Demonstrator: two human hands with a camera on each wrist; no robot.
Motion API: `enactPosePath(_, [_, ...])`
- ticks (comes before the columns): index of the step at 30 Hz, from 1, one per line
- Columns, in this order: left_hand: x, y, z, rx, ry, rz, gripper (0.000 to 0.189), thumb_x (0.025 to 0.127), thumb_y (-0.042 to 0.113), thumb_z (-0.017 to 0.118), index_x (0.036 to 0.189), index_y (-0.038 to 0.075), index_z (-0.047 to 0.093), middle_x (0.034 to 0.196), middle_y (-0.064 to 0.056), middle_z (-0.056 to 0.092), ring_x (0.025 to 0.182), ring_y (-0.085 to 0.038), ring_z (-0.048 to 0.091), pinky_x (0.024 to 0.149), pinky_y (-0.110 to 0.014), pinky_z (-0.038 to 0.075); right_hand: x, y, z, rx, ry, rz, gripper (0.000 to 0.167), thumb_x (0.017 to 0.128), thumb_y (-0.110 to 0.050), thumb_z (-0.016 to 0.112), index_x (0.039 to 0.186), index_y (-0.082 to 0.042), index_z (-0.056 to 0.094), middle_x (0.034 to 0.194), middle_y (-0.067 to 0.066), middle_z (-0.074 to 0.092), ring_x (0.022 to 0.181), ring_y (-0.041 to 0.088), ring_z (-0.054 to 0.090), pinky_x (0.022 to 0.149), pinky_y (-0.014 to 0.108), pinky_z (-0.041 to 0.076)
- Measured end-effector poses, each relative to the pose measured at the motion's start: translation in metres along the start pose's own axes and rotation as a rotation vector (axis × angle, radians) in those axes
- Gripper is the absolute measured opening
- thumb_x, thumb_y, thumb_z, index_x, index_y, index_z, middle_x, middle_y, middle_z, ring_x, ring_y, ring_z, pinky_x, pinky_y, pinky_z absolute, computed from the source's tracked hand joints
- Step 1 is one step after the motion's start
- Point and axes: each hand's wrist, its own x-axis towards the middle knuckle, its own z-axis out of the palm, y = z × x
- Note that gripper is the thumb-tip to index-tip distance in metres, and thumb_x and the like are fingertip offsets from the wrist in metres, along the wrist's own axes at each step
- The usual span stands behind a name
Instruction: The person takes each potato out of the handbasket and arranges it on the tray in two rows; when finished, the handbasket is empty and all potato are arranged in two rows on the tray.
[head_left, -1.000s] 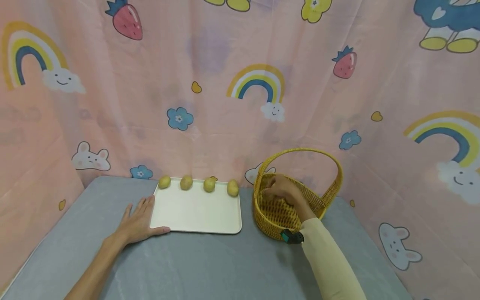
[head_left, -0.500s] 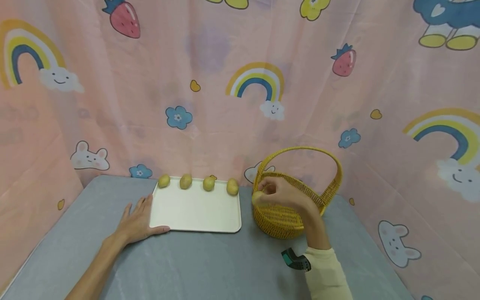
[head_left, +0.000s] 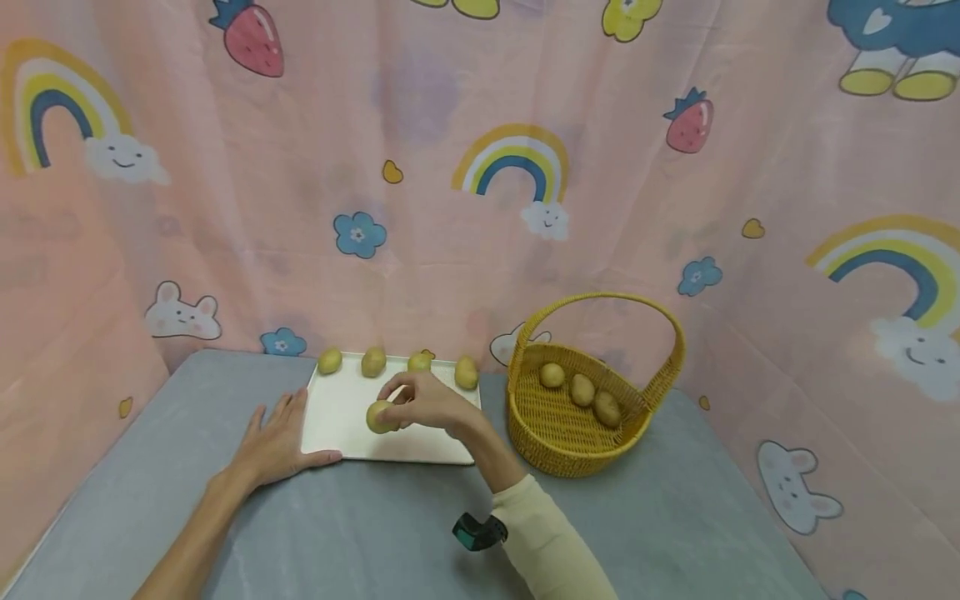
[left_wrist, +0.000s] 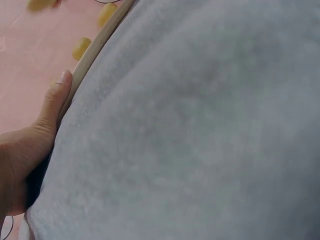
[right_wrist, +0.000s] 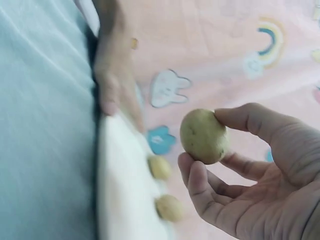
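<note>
My right hand (head_left: 431,404) pinches a small yellow-brown potato (head_left: 380,417) between thumb and fingertips, held over the white tray (head_left: 337,421). The right wrist view shows this potato (right_wrist: 204,136) in full, apart from the tray. Along the tray's far edge several potatoes (head_left: 373,362) sit in a spaced row, one partly hidden behind my right hand. My left hand (head_left: 272,442) lies at the tray's left edge with fingers stretched out, the thumb along the near corner. In the left wrist view the thumb (left_wrist: 56,97) touches the tray's rim (left_wrist: 95,47).
A yellow wicker basket (head_left: 558,463) with a tall arched handle stands right of the tray. Three potatoes (head_left: 582,390) lie inside it, toward the back and right. Grey cloth (head_left: 360,533) covers the table, and a pink patterned curtain (head_left: 435,283) hangs close behind.
My right hand has come up out of the basket with a potato and moved left over the tray. Potatoes in the basket are now uncovered. The left hand has stayed put.
</note>
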Motion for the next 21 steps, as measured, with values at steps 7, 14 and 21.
enactPosePath(7, [-0.002,0.000,0.001,-0.016,0.008,0.013,0.127,0.080,0.067,0.077,0.160,-0.012,0.018,0.164,-0.037,0.029,0.152,-0.055,0.026,0.118,-0.079,0.011,0.051,0.008,0.053,0.069,0.114,0.105,0.020,0.088,-0.014,0.078,0.104,-0.003,0.075,0.086,0.001,0.070,0.069,0.013,0.065,0.079,0.038,0.065])
enactPosePath(14, [-0.003,0.004,0.000,-0.007,0.000,0.026,0.127,0.080,0.067,0.078,0.159,-0.013,0.020,0.163,-0.038,0.031,0.151,-0.057,0.029,0.118,-0.079,0.014,0.079,0.011,0.084,-0.016,0.247,0.201,0.016,0.084,-0.016,0.081,0.092,-0.004,0.076,0.079,0.001,0.067,0.062,0.008,0.057,0.056,0.018,0.047])
enactPosePath(21, [-0.001,0.001,-0.001,-0.019,0.000,0.008,0.127,0.081,0.065,0.079,0.160,-0.013,0.019,0.165,-0.038,0.029,0.153,-0.056,0.026,0.119,-0.078,0.011,0.085,0.007,0.089,-0.164,0.246,0.160,0.021,0.086,-0.018,0.080,0.100,-0.002,0.081,0.078,0.006,0.076,0.057,0.007,0.056,0.053,0.016,0.043])
